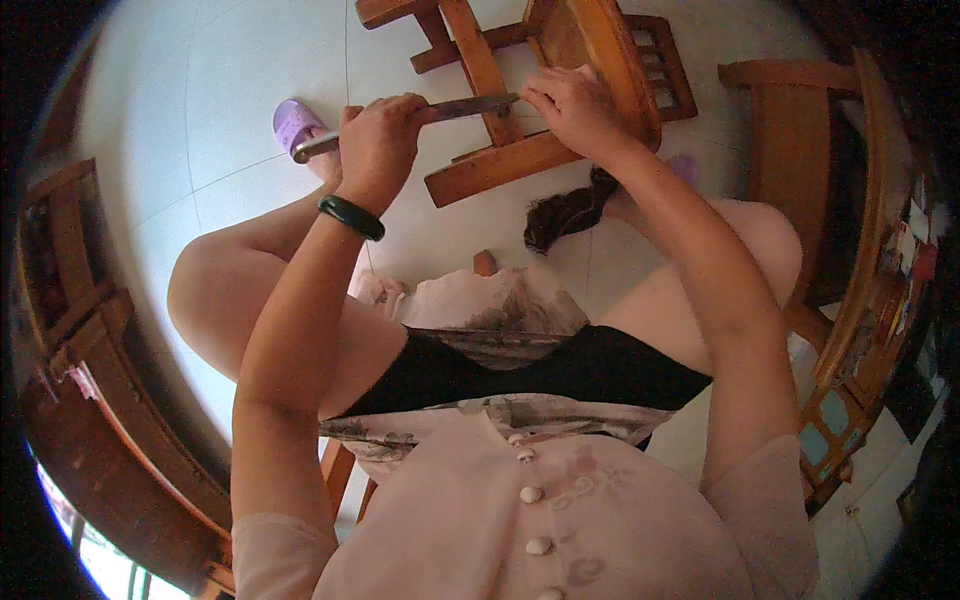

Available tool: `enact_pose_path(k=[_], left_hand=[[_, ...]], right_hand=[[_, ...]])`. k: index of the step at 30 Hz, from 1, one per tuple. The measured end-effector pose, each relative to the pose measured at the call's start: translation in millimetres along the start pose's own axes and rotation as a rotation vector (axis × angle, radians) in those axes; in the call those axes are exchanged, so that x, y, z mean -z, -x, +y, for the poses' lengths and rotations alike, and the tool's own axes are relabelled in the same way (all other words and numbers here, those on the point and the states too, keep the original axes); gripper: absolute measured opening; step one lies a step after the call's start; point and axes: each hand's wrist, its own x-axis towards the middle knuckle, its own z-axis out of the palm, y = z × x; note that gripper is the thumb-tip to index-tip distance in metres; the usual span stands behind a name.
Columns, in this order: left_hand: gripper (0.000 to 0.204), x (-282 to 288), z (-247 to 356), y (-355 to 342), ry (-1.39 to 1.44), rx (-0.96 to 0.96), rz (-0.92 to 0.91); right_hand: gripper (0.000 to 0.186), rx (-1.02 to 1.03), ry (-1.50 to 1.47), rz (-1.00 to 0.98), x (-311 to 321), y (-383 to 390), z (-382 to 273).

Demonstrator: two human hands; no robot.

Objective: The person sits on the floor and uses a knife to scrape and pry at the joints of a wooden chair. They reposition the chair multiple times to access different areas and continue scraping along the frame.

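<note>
My left hand (383,140), with a dark green bangle on its wrist, is closed round the handle of a long knife-like tool (465,107). The handle's end, with a metal-looking cap, sticks out to the left of the fist. Its narrow grey blade points right, across a wooden stool (477,75) that lies tipped over on the floor. My right hand (572,105) is closed in a pinch at the blade's far tip, just beside the stool's seat. Whether those fingers also hold something small is hidden.
A dark brown bundle (565,215), hair-like or cloth, lies below the stool. Purple slippers (296,125) are on my feet. Wooden furniture stands at the left (120,390) and right (790,160), with a cluttered shelf (890,300) at the far right. The floor is pale tile.
</note>
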Motion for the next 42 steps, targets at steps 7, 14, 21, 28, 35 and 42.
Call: enact_pose_path(k=[7,14,21,28,35,42], left_hand=[[0.013,-3,-4,15,0.025,0.052,-0.112],[0.014,-5,-7,7,0.051,0.058,-0.048],[0.013,8,3,3,0.091,0.211,-0.262],[0.024,50,22,-40,1.189,0.451,-0.004],[0.02,49,92,-56,1.635,0.407,-0.159],[0.024,33,74,-64,0.63,0.131,-0.129]], right_hand=[[0.012,0.124,-0.039,-0.026,-3,4,1],[0.01,0.004,0.012,0.021,-7,2,2],[0.016,-0.032,-0.143,-0.085,4,3,1],[0.025,-0.223,-0.49,0.22,25,0,-26],[0.036,-0.308,-1.065,-0.005,38,13,-88],[0.023,-0.391,-0.633,0.24,85,24,-33]])
